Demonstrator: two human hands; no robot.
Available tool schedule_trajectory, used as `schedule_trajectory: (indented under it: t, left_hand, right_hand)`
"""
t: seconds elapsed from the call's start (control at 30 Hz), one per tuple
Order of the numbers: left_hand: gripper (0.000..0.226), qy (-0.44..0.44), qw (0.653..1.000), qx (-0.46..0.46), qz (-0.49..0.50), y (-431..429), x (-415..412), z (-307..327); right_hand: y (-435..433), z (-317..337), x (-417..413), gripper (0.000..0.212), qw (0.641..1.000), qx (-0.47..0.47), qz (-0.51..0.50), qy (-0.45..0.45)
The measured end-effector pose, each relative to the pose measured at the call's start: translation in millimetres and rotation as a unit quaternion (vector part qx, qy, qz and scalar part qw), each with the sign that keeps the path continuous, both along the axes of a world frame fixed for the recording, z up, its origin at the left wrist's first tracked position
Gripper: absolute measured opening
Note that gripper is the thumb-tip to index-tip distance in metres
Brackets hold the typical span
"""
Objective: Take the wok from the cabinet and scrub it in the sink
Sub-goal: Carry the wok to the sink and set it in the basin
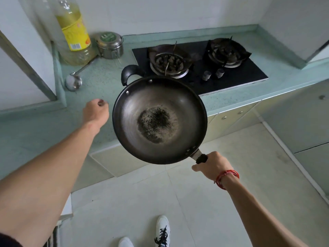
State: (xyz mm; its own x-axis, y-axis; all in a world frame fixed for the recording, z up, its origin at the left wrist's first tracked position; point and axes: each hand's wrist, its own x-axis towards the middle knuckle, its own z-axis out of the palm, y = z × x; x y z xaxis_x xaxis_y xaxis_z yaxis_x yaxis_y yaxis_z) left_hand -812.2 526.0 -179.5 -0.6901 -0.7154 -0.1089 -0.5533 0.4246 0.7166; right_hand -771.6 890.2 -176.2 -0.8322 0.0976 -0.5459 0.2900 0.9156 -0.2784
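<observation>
A dark round wok [160, 97] with a burnt black patch in its bottom hangs in the air over the counter's front edge. It has a small loop handle at its far side and a long handle at its near right. My right hand [212, 166], with a red string at the wrist, is shut on the long handle. My left hand [95, 112] reaches out over the counter just left of the wok, fingers curled under, holding nothing that I can see. No sink is in view.
A pale green counter [99, 82] carries a big oil bottle [74, 31], a steel tin [109, 44] and a ladle [73, 82] at the back left. A black two-burner gas hob [199, 63] lies behind the wok. Cabinet doors [231, 116] sit below; tiled floor and my shoes beneath.
</observation>
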Motion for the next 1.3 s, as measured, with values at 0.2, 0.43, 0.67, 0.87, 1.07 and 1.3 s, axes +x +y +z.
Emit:
schedule_trajectory:
  t: [0.2, 0.43, 0.67, 0.87, 1.07, 1.3]
  left_hand:
    - [0.046, 0.088, 0.987, 0.133, -0.019, 60.2, -58.2, 41.9]
    - [0.034, 0.133, 0.968, 0.21, -0.046, 108.5, -102.7, 52.1]
    - [0.024, 0.11, 0.977, 0.176, -0.05, 173.1, -107.8, 51.3]
    - [0.027, 0.097, 0.972, 0.2, -0.073, 223.7, -105.4, 52.4]
    - [0.017, 0.103, 0.964, 0.196, -0.15, 279.0, -100.6, 60.6]
    - [0.012, 0.069, 0.927, 0.241, -0.28, 327.8, -85.2, 76.8]
  right_hand:
    - [43.8, 18.2, 4.0, 0.026, 0.999, 0.032, 0.003, 0.003]
    - [108.1, 27.4, 6.9, 0.022, 0.999, 0.037, -0.019, -0.014]
    - [163.9, 37.7, 4.1, 0.02, 0.996, 0.084, -0.009, -0.004]
    - [206.2, 44.6, 14.1, 0.016, 0.983, 0.171, -0.024, 0.056]
    - [242.3, 45.8, 45.9, 0.007, 0.964, 0.227, -0.08, 0.108]
    - [266.3, 72.9, 109.3, 0.014, 0.921, 0.319, -0.178, 0.138]
